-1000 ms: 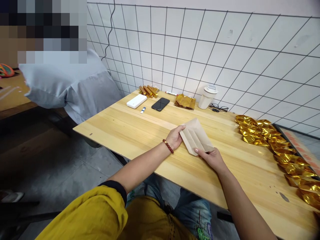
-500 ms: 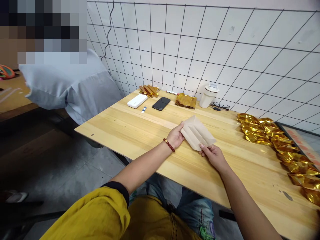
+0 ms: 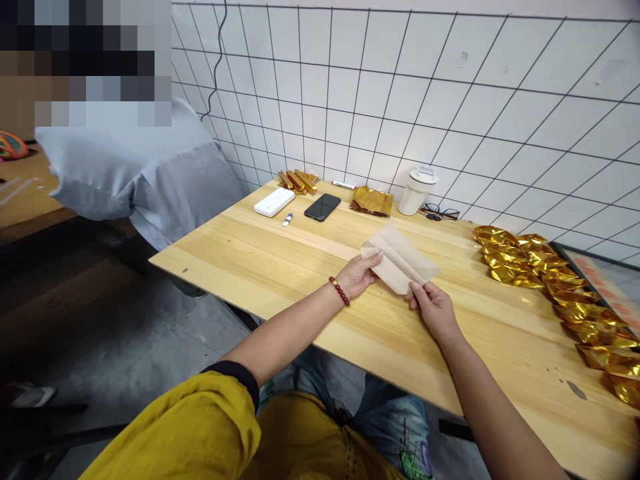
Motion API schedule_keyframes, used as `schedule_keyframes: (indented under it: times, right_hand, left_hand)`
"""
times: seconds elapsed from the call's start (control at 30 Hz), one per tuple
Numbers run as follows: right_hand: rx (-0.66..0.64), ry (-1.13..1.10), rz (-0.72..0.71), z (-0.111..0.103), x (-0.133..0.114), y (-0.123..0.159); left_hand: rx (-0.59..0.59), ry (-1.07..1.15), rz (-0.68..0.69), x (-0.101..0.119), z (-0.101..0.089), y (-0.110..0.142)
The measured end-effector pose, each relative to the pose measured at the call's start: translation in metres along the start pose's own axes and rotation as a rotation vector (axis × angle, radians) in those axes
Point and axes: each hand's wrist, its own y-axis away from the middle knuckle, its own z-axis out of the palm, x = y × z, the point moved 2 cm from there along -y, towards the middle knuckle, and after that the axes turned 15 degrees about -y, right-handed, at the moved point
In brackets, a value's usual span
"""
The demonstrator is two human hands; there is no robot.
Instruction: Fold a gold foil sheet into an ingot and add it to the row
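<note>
The left hand (image 3: 357, 276) has shifted its thumb inward over the folded paper (image 3: 401, 258), its grip closed on the near left edge, while the right hand (image 3: 434, 309) pinches the near right edge, the paper between them over the table (image 3: 290, 267).

The undersides of the left fingers (image 3: 373, 260) and the tips of the right fingers (image 3: 420, 292) are partly hidden behind the folded paper (image 3: 400, 263), whose underside cannot be seen. A co-worker in a grey shirt (image 3: 165, 167) has the head masked by blocks, and both of that person's hands are out of sight. The left edge cuts an orange object (image 3: 11, 145); the right edge cuts the tabletop (image 3: 280, 267), the nearest gold foil pieces (image 3: 510, 257) and a framed panel (image 3: 595, 280). Lettering on the marker (image 3: 344, 185) is too small to read.
</note>
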Motion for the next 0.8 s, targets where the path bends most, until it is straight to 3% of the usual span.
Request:
schedule_keyframes:
  times: [0.1, 0.37, 0.63, 0.8]
  right_hand:
    - [-0.064, 0.029, 0.034, 0.002, 0.001, 0.001]
    - [-0.105, 0.063, 0.062, 0.000, 0.004, 0.000]
    - [0.164, -0.173, -0.011, -0.008, -0.001, -0.003]
    - [0.143, -0.199, -0.001, -0.009, 0.003, -0.004]
  left_hand:
    - [-0.007, 0.007, -0.021, -0.002, 0.004, 0.003]
    - [0.117, 0.117, -0.012, 0.000, 0.001, -0.003]
    - [0.064, 0.052, -0.049, 0.006, -0.006, 0.004]
    - [0.021, 0.109, -0.135, 0.009, -0.007, 0.004]
